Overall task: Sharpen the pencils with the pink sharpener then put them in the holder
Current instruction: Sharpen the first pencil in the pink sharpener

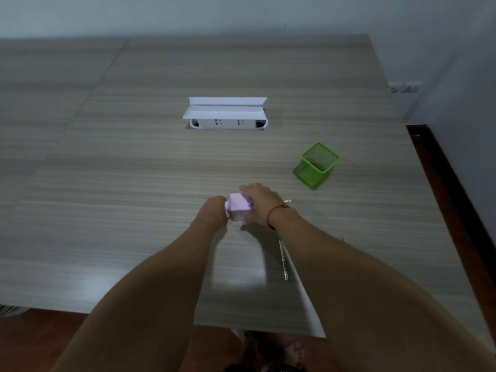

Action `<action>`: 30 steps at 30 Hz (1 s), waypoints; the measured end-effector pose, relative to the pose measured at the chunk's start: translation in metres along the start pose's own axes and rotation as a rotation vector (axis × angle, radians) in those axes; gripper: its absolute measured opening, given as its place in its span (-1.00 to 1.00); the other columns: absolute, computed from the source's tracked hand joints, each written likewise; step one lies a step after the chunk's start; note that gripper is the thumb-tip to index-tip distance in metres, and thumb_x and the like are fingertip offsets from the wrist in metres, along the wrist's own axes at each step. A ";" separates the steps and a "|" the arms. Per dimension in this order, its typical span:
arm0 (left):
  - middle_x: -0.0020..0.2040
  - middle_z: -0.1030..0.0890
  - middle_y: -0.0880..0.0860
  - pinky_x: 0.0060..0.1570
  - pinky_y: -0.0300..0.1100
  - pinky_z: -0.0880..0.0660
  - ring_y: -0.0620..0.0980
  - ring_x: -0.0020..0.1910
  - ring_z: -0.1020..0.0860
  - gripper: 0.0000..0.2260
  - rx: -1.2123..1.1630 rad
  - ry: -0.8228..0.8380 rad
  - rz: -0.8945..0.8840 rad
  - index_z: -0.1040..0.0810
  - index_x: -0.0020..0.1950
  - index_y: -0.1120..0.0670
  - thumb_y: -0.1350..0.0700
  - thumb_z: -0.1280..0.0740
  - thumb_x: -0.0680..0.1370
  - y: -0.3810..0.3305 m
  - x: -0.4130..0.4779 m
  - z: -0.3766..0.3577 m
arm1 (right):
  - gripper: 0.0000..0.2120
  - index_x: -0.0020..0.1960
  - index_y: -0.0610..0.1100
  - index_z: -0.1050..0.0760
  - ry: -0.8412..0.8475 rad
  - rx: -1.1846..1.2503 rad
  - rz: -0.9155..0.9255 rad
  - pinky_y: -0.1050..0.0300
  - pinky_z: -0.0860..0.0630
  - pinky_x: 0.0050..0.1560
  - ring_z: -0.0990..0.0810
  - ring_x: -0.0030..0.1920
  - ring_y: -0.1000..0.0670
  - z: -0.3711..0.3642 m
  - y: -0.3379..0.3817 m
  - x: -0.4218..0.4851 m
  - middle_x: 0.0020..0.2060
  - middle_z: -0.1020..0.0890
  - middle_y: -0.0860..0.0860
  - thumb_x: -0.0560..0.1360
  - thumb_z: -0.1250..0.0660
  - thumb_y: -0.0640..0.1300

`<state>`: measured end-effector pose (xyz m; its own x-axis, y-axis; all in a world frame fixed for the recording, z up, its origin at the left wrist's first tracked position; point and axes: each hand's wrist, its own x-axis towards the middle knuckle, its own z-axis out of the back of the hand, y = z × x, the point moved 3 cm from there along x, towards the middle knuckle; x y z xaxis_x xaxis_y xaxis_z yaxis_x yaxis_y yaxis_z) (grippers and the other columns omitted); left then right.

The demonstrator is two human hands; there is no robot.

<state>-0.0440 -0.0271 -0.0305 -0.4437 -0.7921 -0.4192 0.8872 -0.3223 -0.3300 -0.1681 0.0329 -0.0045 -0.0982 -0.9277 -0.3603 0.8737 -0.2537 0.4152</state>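
The pink sharpener, a small box, stands on the wooden table between my hands. My left hand is closed against its left end; what it grips there is hidden. My right hand lies over the sharpener's right side, holding it. A green pencil lies on the table under my right forearm, partly hidden. The green mesh holder stands upright to the far right of my hands, with nothing showing inside it.
A white socket box with its lid flipped up is set in the table's middle, beyond my hands. The table's right edge runs close to the holder, and the near edge lies under my forearms. A wall stands behind.
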 end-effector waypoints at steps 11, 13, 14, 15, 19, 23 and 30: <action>0.08 -0.63 0.23 -0.04 -0.13 -0.48 0.20 0.10 -0.59 -0.69 0.062 0.117 0.068 -0.60 0.05 0.26 0.15 -0.46 0.36 0.011 0.011 -0.007 | -0.59 0.21 -0.13 -0.45 -0.018 -0.111 -0.028 0.06 -0.48 0.10 -0.57 0.14 -0.24 -0.006 0.022 0.009 0.16 -0.51 -0.19 0.41 -0.36 -0.03; 0.10 -0.62 0.24 0.03 -0.09 -0.49 0.19 0.11 -0.59 -0.63 0.045 0.095 0.080 -0.59 0.07 0.27 0.13 -0.50 0.34 0.009 0.013 -0.004 | -0.62 0.23 -0.15 -0.44 0.011 -0.148 -0.021 0.03 -0.47 0.10 -0.56 0.15 -0.23 -0.005 0.024 0.011 0.17 -0.51 -0.19 0.45 -0.33 -0.06; 0.10 -0.62 0.25 0.04 -0.09 -0.49 0.19 0.12 -0.59 -0.62 0.037 0.078 0.082 -0.58 0.07 0.28 0.14 -0.51 0.33 0.009 0.014 -0.002 | -0.63 0.23 -0.16 -0.44 0.021 -0.161 -0.016 0.02 -0.47 0.10 -0.56 0.15 -0.23 -0.004 0.025 0.012 0.17 -0.51 -0.19 0.46 -0.32 -0.07; 0.11 -0.62 0.25 0.04 -0.08 -0.49 0.20 0.12 -0.59 -0.61 0.034 0.069 0.084 -0.57 0.08 0.28 0.14 -0.52 0.32 0.009 0.016 -0.001 | -0.63 0.23 -0.16 -0.43 0.023 -0.166 -0.015 0.01 -0.47 0.10 -0.56 0.15 -0.23 -0.003 0.024 0.014 0.17 -0.51 -0.18 0.46 -0.32 -0.08; 0.09 -0.62 0.28 0.02 -0.07 -0.50 0.20 0.09 -0.59 -0.60 0.033 0.088 0.096 -0.57 0.07 0.30 0.12 -0.52 0.34 0.012 0.021 0.001 | -0.49 0.44 -0.15 -0.24 0.029 -0.054 -0.035 -0.02 -0.38 0.28 -0.42 0.32 -0.25 -0.014 0.018 0.010 0.37 -0.33 -0.23 0.52 -0.26 -0.15; 0.04 -0.64 0.28 -0.02 -0.08 -0.50 0.21 0.05 -0.61 -0.64 0.040 0.099 0.086 -0.60 0.03 0.29 0.13 -0.52 0.33 0.011 0.024 0.005 | -0.33 0.56 -0.08 0.03 -0.025 -0.034 -0.033 -0.06 -0.04 0.52 0.00 0.54 -0.22 -0.031 0.014 0.003 0.55 0.10 -0.19 0.55 -0.19 -0.28; 0.01 -0.65 0.25 -0.10 -0.13 -0.50 0.19 0.02 -0.63 -0.72 0.036 0.084 0.098 -0.59 -0.07 0.22 0.13 -0.52 0.31 0.010 0.023 0.004 | -0.38 0.56 -0.01 0.12 -0.090 -0.192 -0.070 -0.22 0.04 0.49 0.10 0.55 -0.24 -0.033 0.016 0.004 0.55 0.24 -0.11 0.59 -0.08 -0.22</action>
<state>-0.0446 -0.0510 -0.0403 -0.3622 -0.7750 -0.5178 0.9302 -0.2652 -0.2537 -0.1392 0.0341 -0.0272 -0.1963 -0.9327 -0.3026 0.9371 -0.2693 0.2221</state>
